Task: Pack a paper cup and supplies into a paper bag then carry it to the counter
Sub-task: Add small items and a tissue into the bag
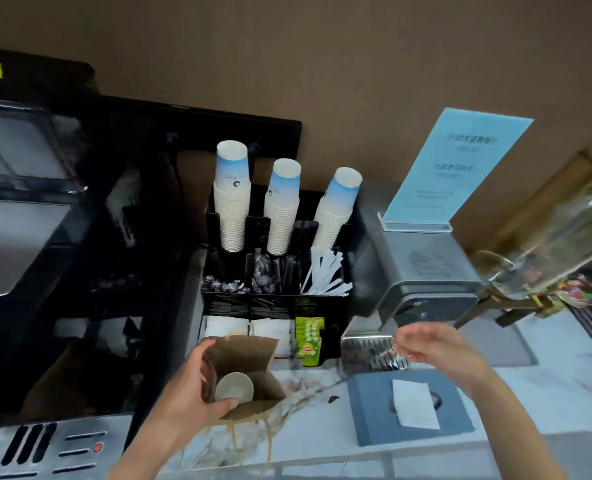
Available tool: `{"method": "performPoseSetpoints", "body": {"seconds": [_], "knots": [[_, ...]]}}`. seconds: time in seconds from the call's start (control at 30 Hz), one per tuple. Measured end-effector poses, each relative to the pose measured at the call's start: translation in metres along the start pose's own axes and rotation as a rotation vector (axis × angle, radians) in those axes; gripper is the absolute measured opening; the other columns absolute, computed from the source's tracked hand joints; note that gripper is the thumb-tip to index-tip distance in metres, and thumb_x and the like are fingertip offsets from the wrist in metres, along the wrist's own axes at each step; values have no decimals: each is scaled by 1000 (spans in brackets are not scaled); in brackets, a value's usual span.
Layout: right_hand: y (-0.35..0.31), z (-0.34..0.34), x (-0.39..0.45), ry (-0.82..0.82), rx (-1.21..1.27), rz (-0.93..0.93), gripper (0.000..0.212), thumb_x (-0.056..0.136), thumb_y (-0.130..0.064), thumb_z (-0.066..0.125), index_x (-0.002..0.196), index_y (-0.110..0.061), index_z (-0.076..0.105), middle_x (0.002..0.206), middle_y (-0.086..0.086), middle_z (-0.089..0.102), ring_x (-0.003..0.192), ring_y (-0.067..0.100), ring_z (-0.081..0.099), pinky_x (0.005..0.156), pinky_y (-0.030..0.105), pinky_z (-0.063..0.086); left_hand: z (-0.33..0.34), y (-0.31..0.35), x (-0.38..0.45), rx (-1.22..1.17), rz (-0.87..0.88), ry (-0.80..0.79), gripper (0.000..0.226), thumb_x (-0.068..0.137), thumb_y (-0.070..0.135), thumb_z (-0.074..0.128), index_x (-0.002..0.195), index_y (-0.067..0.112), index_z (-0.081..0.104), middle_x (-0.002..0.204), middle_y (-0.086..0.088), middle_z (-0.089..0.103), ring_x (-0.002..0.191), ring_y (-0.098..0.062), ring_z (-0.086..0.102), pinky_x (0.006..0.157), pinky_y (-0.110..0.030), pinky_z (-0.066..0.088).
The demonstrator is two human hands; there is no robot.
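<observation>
A big black coffee machine [45, 237] fills the nine o'clock side of the view. At the centre stands a black condiment organizer [273, 299], with three upside-down stacks of paper cups [282, 209] along its twelve o'clock edge, white stir sticks [325, 275] at its three o'clock corner and green tea packets [309, 336] at its five o'clock corner. At three o'clock from it is a grey dispenser [422, 271] topped by a blue sign [457, 168], and a glass jar [550, 237] lies blurred at the far three o'clock edge. A grey tissue box [408, 407] sits on the marble counter [315, 386] at five o'clock.

The brown paper bag [249, 362] stands open on the counter at six o'clock of the organizer, touching its front. The paper cup [234, 386] lies inside the bag, mouth towards the camera. The left hand [187, 393] grips the bag's nine o'clock rim, thumb over the near edge and fingers around the side. The right hand [436, 351] hovers at three o'clock of the bag, well apart from it, fingers loosely spread and blurred, holding nothing that can be made out.
</observation>
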State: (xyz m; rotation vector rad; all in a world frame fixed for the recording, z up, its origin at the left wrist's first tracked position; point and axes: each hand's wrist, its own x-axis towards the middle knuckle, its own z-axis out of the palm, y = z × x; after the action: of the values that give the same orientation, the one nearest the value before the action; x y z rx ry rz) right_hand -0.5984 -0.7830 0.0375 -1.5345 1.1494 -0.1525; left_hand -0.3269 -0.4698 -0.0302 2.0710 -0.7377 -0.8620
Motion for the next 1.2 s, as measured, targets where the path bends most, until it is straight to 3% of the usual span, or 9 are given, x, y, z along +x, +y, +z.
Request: {"method": "performPoseSetpoints", "body": {"seconds": [0.13,0.23,0.3,0.37,0.63,0.8,0.93,1.1,1.2], "knots": [[58,-29,18,132,-219,281,24,84,-10,76,69,-5,58,68,14,48,61,19,41,52,24,26,3,-1,4,-32,-25,-23,107,58,27,94,141,38,28,124,2,59,113,-21,61,104,-47,48],[91,-27,28,148,-412,414,34,81,-21,81,68,-4,54,64,10,50,52,17,46,49,25,36,6,-1,6,19,-5,11,108,58,28,94,143,35,29,107,5,59,94,-19,62,83,-39,52],[109,-21,32,142,-509,456,40,77,-32,83,95,-2,62,94,12,65,86,22,64,77,33,52,7,-2,7,48,3,45,107,58,28,94,143,34,29,97,6,57,84,-17,59,69,-34,47],[120,-15,34,173,-598,529,68,74,-45,81,125,-8,53,128,10,59,123,28,53,103,40,46,8,-2,6,57,-1,58,106,59,27,94,143,35,30,94,5,57,80,-17,58,66,-32,46],[145,-10,42,230,-660,574,80,72,-56,77,135,-15,49,136,8,58,131,31,47,106,40,45,8,1,2,59,-27,26,103,61,29,93,139,42,27,96,3,57,81,-18,61,68,-31,50],[145,-11,38,225,-311,412,37,82,-16,79,108,9,70,111,24,72,98,33,68,85,40,52,8,4,-1,44,-22,5,101,62,27,92,138,42,28,97,1,57,82,-20,61,71,-33,51],[114,-7,14,185,12,320,37,91,-20,70,124,-9,60,113,8,70,91,17,65,72,37,56,7,9,-5,8,0,-3,96,63,26,92,134,45,29,101,8,58,90,-12,61,78,-29,52],[36,18,-16,111,276,185,54,95,-35,62,145,-33,41,139,-5,58,126,25,57,109,52,42,8,13,-7,-31,8,-17,95,65,24,90,136,43,30,113,11,58,104,-9,60,96,-32,51],[-22,53,-41,-99,434,46,43,93,-23,61,136,-22,55,127,1,71,113,23,69,93,39,57,10,12,-7,-32,13,-23,97,66,27,89,140,39,28,113,13,56,102,-4,57,87,-19,46]]}}
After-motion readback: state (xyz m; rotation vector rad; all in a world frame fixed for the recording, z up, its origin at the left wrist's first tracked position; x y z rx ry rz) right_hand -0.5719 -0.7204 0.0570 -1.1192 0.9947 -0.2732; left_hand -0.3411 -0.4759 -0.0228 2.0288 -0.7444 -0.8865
